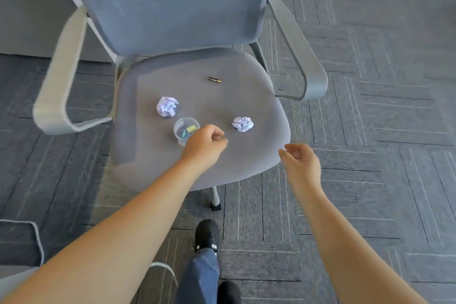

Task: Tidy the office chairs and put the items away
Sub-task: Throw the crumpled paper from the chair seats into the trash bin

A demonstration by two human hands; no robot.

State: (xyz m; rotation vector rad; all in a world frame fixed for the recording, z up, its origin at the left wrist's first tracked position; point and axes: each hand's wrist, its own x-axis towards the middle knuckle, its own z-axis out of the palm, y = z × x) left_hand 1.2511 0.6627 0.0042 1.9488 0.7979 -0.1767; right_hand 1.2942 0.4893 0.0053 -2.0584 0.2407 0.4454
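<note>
Directly ahead stands a grey office chair (197, 96), its seat carrying four loose items: two crumpled paper balls, one battery and one small clear cup. The larger paper ball (167, 106) lies left of centre; the smaller paper ball (243, 124) lies to the right, well apart from it. The battery (214, 79) lies alone near the backrest. The clear cup (185, 129) sits just in front of the larger ball and holds small coloured bits, too blurred to identify. The left hand (206, 142) hovers over the seat with fingers curled loosely inward, gripping nothing, and partly covers the cup's near edge. The right hand (299, 161) hangs beyond the seat's right front edge, fingers likewise curled, empty. Two armrests flank the seat. Grey patterned carpet (370, 143) covers the floor. One dark shoe (206, 234) shows below.
</note>
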